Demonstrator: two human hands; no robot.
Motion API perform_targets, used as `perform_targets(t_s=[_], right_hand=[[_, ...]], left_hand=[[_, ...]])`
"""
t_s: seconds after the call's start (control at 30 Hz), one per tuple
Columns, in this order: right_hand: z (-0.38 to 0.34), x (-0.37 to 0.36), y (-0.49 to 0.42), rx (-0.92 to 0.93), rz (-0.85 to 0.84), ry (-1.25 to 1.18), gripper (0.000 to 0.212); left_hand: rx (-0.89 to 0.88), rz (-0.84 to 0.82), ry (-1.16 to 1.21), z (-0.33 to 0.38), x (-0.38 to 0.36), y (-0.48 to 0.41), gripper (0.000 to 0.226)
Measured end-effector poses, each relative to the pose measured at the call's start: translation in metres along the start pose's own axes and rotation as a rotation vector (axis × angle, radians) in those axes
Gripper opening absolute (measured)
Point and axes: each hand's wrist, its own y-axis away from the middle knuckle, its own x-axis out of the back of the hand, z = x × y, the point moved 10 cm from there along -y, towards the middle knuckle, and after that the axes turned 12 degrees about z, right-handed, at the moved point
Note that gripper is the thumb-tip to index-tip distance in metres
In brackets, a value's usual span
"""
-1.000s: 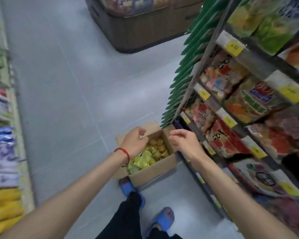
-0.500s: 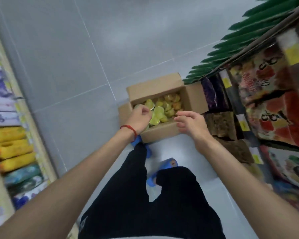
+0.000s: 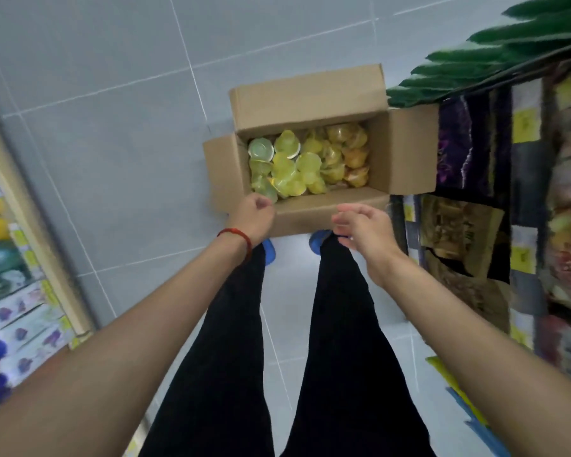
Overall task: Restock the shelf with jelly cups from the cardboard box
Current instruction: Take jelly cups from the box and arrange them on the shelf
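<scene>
Green cup just past the left knuckles: has the left hand got one? asks the first.

Hard to say, answers the second. Its fingers are curled into the palm at the near-left corner of the cardboard box, over the near wall. Whether they close on a cup or on nothing cannot be told. The right hand is plainer: its fingers are loose and slightly bent, holding nothing, and it hovers over the near wall toward the right.

And the jelly cups?

Heaped in the box, greenish ones on the left, yellow in the middle, orange toward the right. The box sits open on the grey tiled floor, flaps out, just beyond the person's blue shoes. Its right flap is just beside the foot of the shelf.

So which step is this?

The pick, by the look of it. Both hands are at the box and neither is at the shelf. The box looks well filled, so the restocking seems to be early on.

What does the next move call for?

Probably a dip into the heap, with fingers closing round a few cups gently enough not to crush the thin walls, then a carry right to the shelf. Which slot takes jelly cups cannot be made out, since the packets there are blurred.
</scene>
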Motion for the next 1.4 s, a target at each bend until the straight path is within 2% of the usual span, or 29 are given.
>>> perform_targets(t_s=[0.23, 0.37, 0.47, 0.67, 0.83, 0.93, 1.1, 1.27, 1.4], right_hand=[[0.026, -0.010, -0.104, 0.019, -0.059, 0.157, 0.016], [0.035, -0.012, -0.167, 0.014, -0.030, 0.182, 0.018], [0.040, -0.013, -0.208, 0.021, 0.002, 0.211, 0.016], [0.049, -0.028, -0.292, 0.045, 0.045, 0.244, 0.009], [0.060, -0.052, -0.360, 0.068, 0.084, 0.319, 0.028], [0.059, -0.051, -0.383, 0.087, 0.187, 0.398, 0.056], [0.074, -0.068, -0.411, 0.083, 0.119, 0.618, 0.095], [0.077, -0.074, -0.419, 0.160, 0.207, 0.746, 0.114], [0.077, -0.073, -0.423, 0.201, 0.227, 0.828, 0.113]], left_hand=[[0.098, 0.039, -0.014, -0.023, -0.087, -0.075, 0.012], [0.118, 0.012, -0.056, -0.039, -0.137, -0.118, 0.024], [0.132, 0.008, -0.053, -0.040, -0.156, -0.131, 0.018], [0.072, 0.093, -0.093, -0.045, -0.173, -0.183, 0.021], [-0.047, 0.136, -0.121, -0.043, -0.205, -0.239, 0.020], [-0.132, 0.088, -0.136, -0.032, -0.240, -0.262, 0.024], [-0.149, 0.009, -0.261, -0.015, -0.305, -0.297, 0.037], [-0.115, 0.014, -0.427, -0.011, -0.329, -0.311, 0.048], [-0.109, 0.021, -0.465, -0.013, -0.322, -0.314, 0.051]])
